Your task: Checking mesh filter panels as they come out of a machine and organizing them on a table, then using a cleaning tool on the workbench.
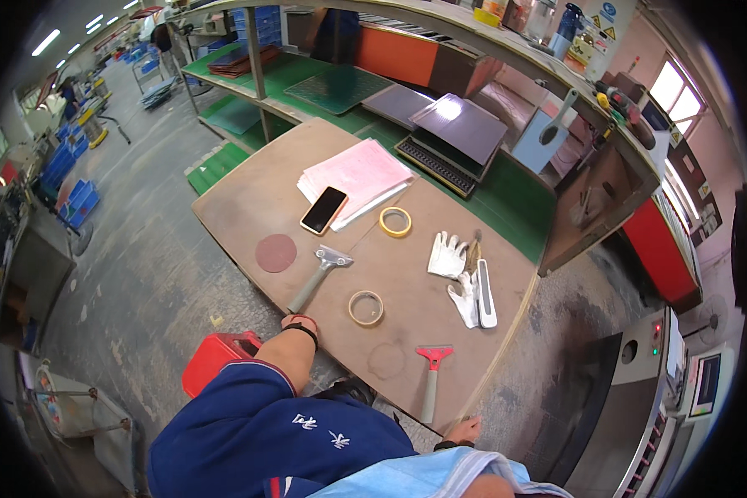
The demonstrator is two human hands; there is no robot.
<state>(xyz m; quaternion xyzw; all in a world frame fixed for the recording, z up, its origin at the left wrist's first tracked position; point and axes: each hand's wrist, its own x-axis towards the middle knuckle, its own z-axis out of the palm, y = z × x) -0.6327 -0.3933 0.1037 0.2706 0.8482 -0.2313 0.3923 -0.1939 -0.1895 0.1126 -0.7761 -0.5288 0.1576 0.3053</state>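
My left hand (299, 321) is at the near left edge of the brown tabletop (415, 282), by the handle end of a metal scraper with a grey handle (318, 278). My right hand (464, 429) is at the near right corner, beside a red-headed scraper (430, 378). Both hands look foreshortened and their fingers are mostly hidden. Between the scrapers lies a roll of tape (366, 308); a yellow tape roll (396, 222) sits farther back. White gloves (449, 255) lie at the right beside a white and grey long-handled tool (485, 295).
A phone (324, 210) overlaps a stack of pink and white sheets (361, 176). A round brown disc (275, 253) lies at the left. Dark panels (460, 127) rest on a green shelf behind. A red container (216, 363) stands on the floor left; a machine (630, 373) stands right.
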